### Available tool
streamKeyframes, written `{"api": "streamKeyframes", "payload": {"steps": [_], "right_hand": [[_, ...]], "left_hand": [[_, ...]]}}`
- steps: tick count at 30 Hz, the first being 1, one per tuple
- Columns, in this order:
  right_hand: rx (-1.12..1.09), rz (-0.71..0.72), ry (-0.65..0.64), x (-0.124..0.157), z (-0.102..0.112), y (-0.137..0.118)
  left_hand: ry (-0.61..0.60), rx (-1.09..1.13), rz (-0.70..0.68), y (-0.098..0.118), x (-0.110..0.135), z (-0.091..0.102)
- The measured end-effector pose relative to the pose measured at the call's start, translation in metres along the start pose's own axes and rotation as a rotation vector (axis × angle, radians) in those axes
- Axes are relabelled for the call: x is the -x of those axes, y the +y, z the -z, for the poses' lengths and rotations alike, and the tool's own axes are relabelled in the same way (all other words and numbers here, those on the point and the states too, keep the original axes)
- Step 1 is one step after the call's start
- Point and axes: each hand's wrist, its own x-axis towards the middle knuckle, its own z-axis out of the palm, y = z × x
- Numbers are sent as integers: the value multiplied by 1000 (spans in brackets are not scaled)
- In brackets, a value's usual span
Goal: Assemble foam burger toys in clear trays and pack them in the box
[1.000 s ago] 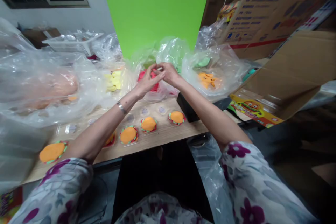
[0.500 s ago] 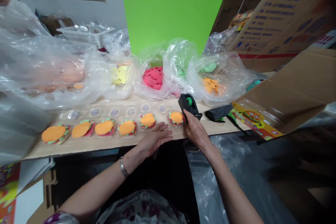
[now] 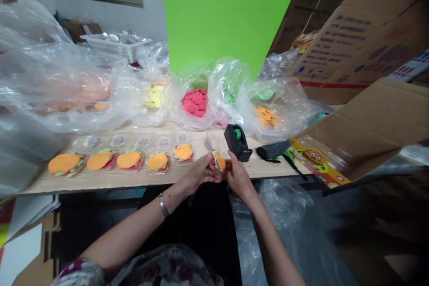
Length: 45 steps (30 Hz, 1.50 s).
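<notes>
**Item 1:** we list one small layered foam burger (image 3: 218, 161), held just above the front edge of the wooden board (image 3: 100, 185), between both hands. **Item 2:** the left hand (image 3: 197, 173), wearing a metal bangle (image 3: 163, 206), has its fingers closed against the burger's left side. **Item 3:** the right hand (image 3: 239, 179) has its fingers curled in on the other side. We take this two-sided pinch to keep so small a piece steady (the exact finger placement is partly hidden).

**Item 4:** a black tape dispenser (image 3: 237, 143) with a green core stands just beyond the right hand, seemingly placed within easy reach. **Item 5:** five finished burgers, the nearest (image 3: 183, 153) beside the left hand, sit in a row along the board, spaced so that they do not touch. **Item 6:** behind them, clear plastic bags hold loose pieces by colour: yellow (image 3: 153, 97), red (image 3: 194, 103) and orange (image 3: 267, 117). We judge this sorting keeps each colour easy to pick out.
</notes>
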Motion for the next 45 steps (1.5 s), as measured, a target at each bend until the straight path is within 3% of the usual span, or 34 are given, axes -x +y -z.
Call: {"api": "streamKeyframes", "payload": {"steps": [5, 9, 14, 17, 21, 25, 28, 31, 34, 39, 45], "right_hand": [[-265, -80, -33, 34, -2, -3], [-479, -221, -17, 43, 4, -8], [-825, -483, -14, 36, 15, -14], [-951, -551, 27, 37, 23, -26], [-1019, -516, 10, 49, 27, -51], [-1021, -502, -24, 62, 28, -66], [-904, -508, 12, 63, 36, -61], [-848, -525, 155, 47, 39, -46], [-1015, -488, 85, 24, 32, -35], [-1053, -291, -5, 12, 21, -37], [-750, 74, -80, 33, 29, -59]], "left_hand": [[77, -112, 6, -6, 13, -3], [96, -66, -14, -9, 15, -2], [3, 109, -48, -12, 19, 0], [-55, 165, -63, -15, 27, -2], [45, 252, -92, -19, 39, -7], [-45, 427, 18, -19, 52, -8], [-101, 494, 86, -18, 60, -9], [-140, 566, 166, -20, 65, -8], [-175, 648, 239, -22, 68, -8], [-86, 822, 353, -20, 77, -8], [70, 857, 366, -26, 79, -3]]}}
